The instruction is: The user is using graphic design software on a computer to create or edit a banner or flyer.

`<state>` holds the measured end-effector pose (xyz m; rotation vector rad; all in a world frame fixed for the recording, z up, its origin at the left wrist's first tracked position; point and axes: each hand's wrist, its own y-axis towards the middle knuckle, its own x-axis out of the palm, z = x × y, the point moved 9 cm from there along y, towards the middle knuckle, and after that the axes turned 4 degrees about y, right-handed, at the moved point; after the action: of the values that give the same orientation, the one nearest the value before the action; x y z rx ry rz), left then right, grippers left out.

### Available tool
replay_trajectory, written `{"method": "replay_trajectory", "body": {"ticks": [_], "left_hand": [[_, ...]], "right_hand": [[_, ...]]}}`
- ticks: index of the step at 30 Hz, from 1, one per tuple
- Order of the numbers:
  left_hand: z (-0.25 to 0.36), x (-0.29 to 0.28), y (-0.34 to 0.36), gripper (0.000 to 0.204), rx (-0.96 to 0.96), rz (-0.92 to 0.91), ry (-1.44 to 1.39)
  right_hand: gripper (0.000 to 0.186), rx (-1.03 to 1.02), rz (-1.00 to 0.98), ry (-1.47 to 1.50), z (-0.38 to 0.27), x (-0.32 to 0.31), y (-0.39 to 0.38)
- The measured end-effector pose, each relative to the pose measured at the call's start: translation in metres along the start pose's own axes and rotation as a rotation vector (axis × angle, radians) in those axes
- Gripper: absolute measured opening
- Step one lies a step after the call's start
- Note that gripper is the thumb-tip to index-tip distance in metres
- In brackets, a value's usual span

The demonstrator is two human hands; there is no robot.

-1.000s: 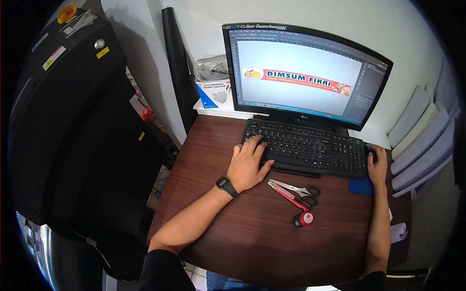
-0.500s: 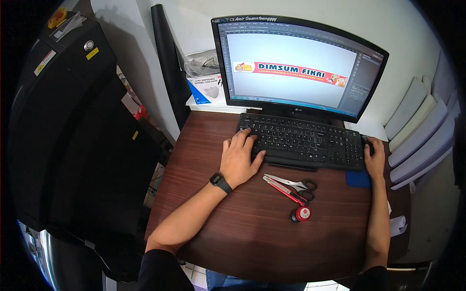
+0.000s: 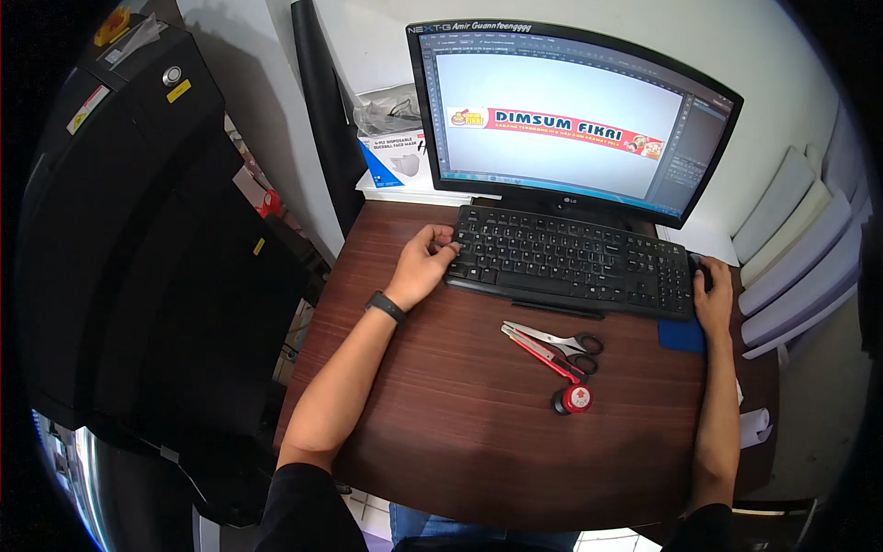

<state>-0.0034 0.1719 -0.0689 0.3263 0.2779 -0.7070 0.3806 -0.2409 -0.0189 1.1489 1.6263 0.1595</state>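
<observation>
At the left end of the black keyboard (image 3: 570,262), my left hand (image 3: 425,267) has its fingers curled at the edge, with the thumb over the end keys. It wears a black wristwatch (image 3: 385,306). My right hand (image 3: 714,299) rests over a dark computer mouse (image 3: 696,261), mostly hidden under the fingers, beside the keyboard's right end. Behind the keyboard stands a monitor (image 3: 570,184) showing a long red banner design in an editing program.
Scissors (image 3: 578,346), a red cutter knife (image 3: 543,354) and a red-topped round stamp (image 3: 577,398) lie before the keyboard. A blue mouse pad (image 3: 681,336) shows by my right wrist. A mask box (image 3: 395,164) stands back left; rolls of material (image 3: 791,267) lean at the right.
My left hand has shifted left, off the keys to the keyboard's left edge, and its fingers have curled in. My right hand stays on the mouse. The view has shifted slightly.
</observation>
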Motion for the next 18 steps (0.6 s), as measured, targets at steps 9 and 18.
{"method": "replay_trajectory", "body": {"ticks": [9,18], "left_hand": [[0.003,0.004,0.0,0.046,-0.06,-0.308,-0.124],[0.063,-0.006,-0.027,0.015,0.453,0.125,0.31]], "right_hand": [[0.028,0.025,-0.008,-0.015,0.005,0.0,0.001],[0.029,0.041,-0.012,-0.013,0.005,0.0,0.0]]}}
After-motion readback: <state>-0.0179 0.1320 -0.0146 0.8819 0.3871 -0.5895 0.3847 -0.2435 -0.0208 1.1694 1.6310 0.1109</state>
